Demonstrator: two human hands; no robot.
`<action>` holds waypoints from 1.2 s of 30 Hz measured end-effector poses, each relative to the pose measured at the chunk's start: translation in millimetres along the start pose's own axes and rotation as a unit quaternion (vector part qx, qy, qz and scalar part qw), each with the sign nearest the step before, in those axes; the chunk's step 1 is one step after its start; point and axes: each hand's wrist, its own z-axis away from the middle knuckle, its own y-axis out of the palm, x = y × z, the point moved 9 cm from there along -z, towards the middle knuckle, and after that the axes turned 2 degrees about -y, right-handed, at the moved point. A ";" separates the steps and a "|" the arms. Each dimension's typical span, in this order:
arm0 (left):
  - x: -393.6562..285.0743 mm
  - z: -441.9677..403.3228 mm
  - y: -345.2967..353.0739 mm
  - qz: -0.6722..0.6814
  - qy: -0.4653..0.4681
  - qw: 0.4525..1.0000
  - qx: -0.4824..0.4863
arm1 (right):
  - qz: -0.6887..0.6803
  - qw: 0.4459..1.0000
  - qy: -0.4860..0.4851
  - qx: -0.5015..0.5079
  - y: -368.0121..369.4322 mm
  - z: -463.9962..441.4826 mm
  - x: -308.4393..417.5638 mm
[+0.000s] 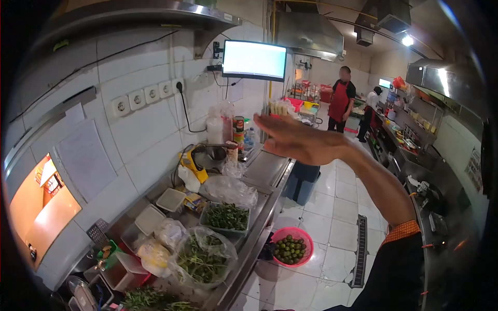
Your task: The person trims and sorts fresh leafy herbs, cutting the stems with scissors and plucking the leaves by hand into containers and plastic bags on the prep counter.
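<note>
My right hand (pixel 306 142) is raised in mid-air before me, palm down, its fingers stretched out to the left and holding nothing. The forearm comes in from the lower right, in a black sleeve with an orange patterned cuff (pixel 402 231). Behind and below the hand runs a steel counter (pixel 264 168). On it are a container of chopped green leaves (pixel 225 216) and a clear plastic bag of green stems (pixel 202 259). A pink basin of round green fruit (pixel 290 246) sits on the floor below. My left hand is out of the picture.
A lit screen (pixel 254 59) hangs on the tiled wall above the counter. Cans (pixel 238 132) and a yellow device (pixel 193 165) stand along the wall. Two people are farther back, one in a red apron (pixel 340 103). A stove line (pixel 415 150) runs along the right; a drain grate (pixel 359 251) crosses the floor.
</note>
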 end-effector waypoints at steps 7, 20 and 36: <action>-16.4 -18.5 -35.5 0.013 -0.125 0.992 0.017 | 0.018 0.999 0.013 0.034 40.7 32.4 -18.3; 9.1 6.6 -2.4 -0.047 -0.212 0.963 0.159 | 0.046 0.992 -0.102 -0.059 26.3 93.0 117.0; 3.3 5.9 4.0 -0.037 -0.226 0.963 0.144 | -0.078 0.891 -0.447 0.034 55.1 127.3 224.6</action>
